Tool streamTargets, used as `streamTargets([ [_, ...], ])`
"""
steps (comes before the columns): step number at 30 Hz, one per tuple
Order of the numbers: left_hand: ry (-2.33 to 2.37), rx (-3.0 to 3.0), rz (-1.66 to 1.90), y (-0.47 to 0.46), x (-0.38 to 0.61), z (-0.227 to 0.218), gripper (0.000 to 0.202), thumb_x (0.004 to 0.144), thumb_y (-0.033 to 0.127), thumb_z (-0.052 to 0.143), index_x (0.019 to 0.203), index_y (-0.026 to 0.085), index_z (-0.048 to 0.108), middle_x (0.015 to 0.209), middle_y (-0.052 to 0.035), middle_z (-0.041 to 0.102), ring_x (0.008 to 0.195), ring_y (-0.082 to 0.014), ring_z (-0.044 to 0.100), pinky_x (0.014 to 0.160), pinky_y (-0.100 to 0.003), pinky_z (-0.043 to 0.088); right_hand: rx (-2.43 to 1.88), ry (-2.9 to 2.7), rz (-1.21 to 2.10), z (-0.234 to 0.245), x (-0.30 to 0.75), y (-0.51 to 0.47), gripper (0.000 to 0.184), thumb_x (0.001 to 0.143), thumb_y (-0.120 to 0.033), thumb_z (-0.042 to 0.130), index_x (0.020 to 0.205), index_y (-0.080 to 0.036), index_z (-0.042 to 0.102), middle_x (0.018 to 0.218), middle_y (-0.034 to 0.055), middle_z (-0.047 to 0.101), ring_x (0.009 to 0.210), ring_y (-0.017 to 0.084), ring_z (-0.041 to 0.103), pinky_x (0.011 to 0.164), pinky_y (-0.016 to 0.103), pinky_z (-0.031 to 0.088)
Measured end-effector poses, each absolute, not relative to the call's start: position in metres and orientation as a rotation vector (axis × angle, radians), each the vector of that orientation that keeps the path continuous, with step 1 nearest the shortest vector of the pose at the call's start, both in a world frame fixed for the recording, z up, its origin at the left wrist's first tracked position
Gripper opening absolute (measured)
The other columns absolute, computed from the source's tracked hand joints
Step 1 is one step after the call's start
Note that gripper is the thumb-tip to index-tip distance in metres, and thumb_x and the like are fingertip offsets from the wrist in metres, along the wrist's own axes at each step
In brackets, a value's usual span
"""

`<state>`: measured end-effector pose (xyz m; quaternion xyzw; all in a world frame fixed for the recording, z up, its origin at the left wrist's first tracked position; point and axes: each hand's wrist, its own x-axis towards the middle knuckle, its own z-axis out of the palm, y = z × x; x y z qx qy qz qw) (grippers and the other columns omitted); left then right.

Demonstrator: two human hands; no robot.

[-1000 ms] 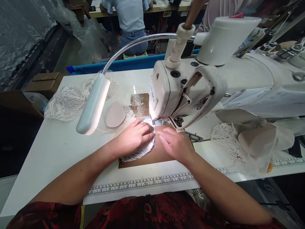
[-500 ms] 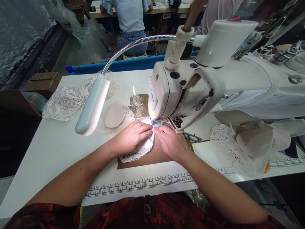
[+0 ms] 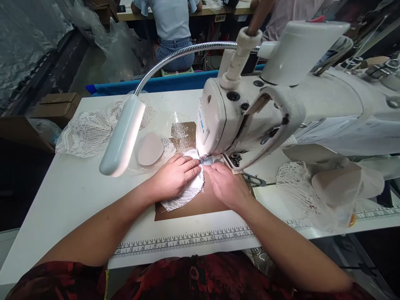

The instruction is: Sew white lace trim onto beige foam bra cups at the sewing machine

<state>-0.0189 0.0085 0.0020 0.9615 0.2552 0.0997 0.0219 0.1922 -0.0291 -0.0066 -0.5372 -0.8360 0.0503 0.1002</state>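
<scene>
My left hand (image 3: 175,175) lies flat with fingers together on a white lace piece (image 3: 183,196) that rests on a brown sheet (image 3: 200,205). My right hand (image 3: 225,185) presses the lace's right edge, its fingertips close to the presser foot (image 3: 206,159) of the white sewing machine (image 3: 250,116). The lace's front end runs under the machine head and is partly hidden there. Both hands hold the lace down on the table.
A gooseneck lamp (image 3: 122,135) hangs over the white table (image 3: 62,196). Loose lace pieces (image 3: 90,131) and a beige foam cup (image 3: 150,149) lie at the left; more lace and cups (image 3: 331,187) at the right. A ruler strip (image 3: 187,241) lines the front edge. People sit behind.
Both hands have slid a little forward toward the presser foot with the lace. The view has shifted slightly.
</scene>
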Motion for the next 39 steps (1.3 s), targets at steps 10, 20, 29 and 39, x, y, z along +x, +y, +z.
streamTargets([
  [10, 0.676, 2.972, 0.305, 0.011, -0.021, 0.007, 0.035, 0.089, 0.011, 0.044, 0.122, 0.012, 0.055, 0.124, -0.0154, 0.058, 0.114, -0.0264, 0.051, 0.099, -0.047, 0.038, -1.424, -2.488, 0.198, -0.003, 0.197, -0.032, 0.037, 0.085, -0.011, 0.042, 0.113, -0.021, 0.065, 0.089, 0.0051, 0.066, 0.077, 0.017, 0.056, 0.061, 0.025, 0.039],
  [20, 0.610, 2.995, 0.244, 0.014, -0.024, 0.008, 0.041, 0.086, 0.010, 0.044, 0.126, 0.013, 0.052, 0.131, -0.0115, 0.055, 0.115, -0.0259, 0.051, 0.104, -0.050, 0.031, -1.436, -2.498, 0.155, -0.003, 0.193, -0.029, 0.036, 0.084, -0.008, 0.042, 0.110, -0.019, 0.065, 0.087, 0.0057, 0.063, 0.076, 0.017, 0.054, 0.060, 0.026, 0.034],
  [29, 0.648, 2.967, 0.239, 0.014, -0.025, 0.008, 0.043, 0.088, 0.011, 0.042, 0.129, 0.012, 0.050, 0.132, -0.0120, 0.055, 0.116, -0.0249, 0.051, 0.103, -0.047, 0.033, -1.455, -2.513, 0.074, -0.002, 0.190, -0.031, 0.038, 0.085, -0.007, 0.040, 0.110, -0.018, 0.066, 0.085, 0.0062, 0.063, 0.074, 0.017, 0.052, 0.058, 0.026, 0.032],
  [39, 0.734, 2.971, 0.319, 0.015, -0.021, 0.003, 0.037, 0.090, 0.016, 0.046, 0.125, 0.009, 0.055, 0.130, -0.0143, 0.056, 0.111, -0.0279, 0.050, 0.096, -0.044, 0.040, -1.536, -2.499, 0.013, -0.003, 0.186, -0.028, 0.047, 0.085, -0.009, 0.041, 0.127, -0.022, 0.057, 0.095, 0.0065, 0.065, 0.074, 0.017, 0.053, 0.063, 0.028, 0.038],
])
